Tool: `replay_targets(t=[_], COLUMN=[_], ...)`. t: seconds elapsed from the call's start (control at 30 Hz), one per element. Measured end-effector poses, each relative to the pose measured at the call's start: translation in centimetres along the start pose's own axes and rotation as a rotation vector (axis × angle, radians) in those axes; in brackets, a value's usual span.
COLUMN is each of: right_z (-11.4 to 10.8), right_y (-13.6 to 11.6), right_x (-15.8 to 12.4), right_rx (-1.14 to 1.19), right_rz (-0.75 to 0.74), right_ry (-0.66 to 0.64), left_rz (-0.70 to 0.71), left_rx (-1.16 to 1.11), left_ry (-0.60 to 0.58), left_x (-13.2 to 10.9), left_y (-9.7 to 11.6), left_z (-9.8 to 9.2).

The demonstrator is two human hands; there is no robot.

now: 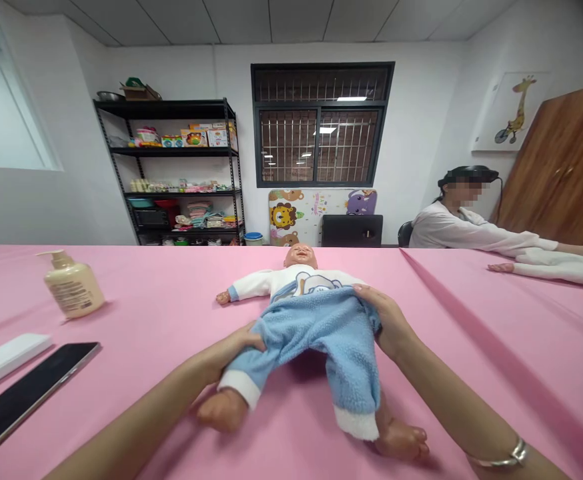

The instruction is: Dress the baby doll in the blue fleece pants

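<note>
Blue fleece trousers [326,350] bunched at the hips of a baby doll [296,281] lying face-up on the pink counter [476,373]. Left hand [236,350] and right hand [386,320] grip the waistband at either side (thumbs possibly inside the fabric; hard to tell). Pump bottle [74,285] and smartphone [26,400] rest further left.

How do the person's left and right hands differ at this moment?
The left hand holds the blue fleece trousers nearer the doll's feet than the right hand, which is up at the waistband. The right wrist wears a silver bracelet, while the left wrist shows none. Both hands are bare and grip the trousers from opposite sides.
</note>
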State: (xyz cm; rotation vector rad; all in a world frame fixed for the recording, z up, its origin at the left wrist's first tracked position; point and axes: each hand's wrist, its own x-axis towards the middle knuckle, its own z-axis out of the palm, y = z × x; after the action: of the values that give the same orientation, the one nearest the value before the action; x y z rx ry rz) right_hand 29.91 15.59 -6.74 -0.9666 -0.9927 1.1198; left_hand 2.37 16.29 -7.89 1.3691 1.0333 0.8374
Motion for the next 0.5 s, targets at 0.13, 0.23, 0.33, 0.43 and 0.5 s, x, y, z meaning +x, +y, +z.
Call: replay_targets(t=[0.13,0.23,0.33,0.43,0.5], right_z=[2.6,4.4,4.2,2.5,1.5], right_y=[-1.4,-2.0,-0.9,1.1,2.0], right_x=[-2.9,-4.9,-4.6,-2.7,-1.9], right_rx=[-0.145,-0.339,-0.517,-0.835,-0.911], right_rz=[-0.115,-0.127,-0.246,-0.303,-0.126], right_ry=[-0.373,-0.730,-0.538,-0.019,0.036], left_rz=[0.287,0.799,1.033,1.055,1.071], left_rx=[0.372,0.728,0.946,1.100,1.154], left_ry=[0.252,0.321,0.144,0.077,0.023], left_x=[-0.9,-1.9,-2.6,-3.0,-3.2], left_y=[0.2,0.3,0.3,0.6,1.2], left_z=[1.7,2.4,2.9,3.1,3.3])
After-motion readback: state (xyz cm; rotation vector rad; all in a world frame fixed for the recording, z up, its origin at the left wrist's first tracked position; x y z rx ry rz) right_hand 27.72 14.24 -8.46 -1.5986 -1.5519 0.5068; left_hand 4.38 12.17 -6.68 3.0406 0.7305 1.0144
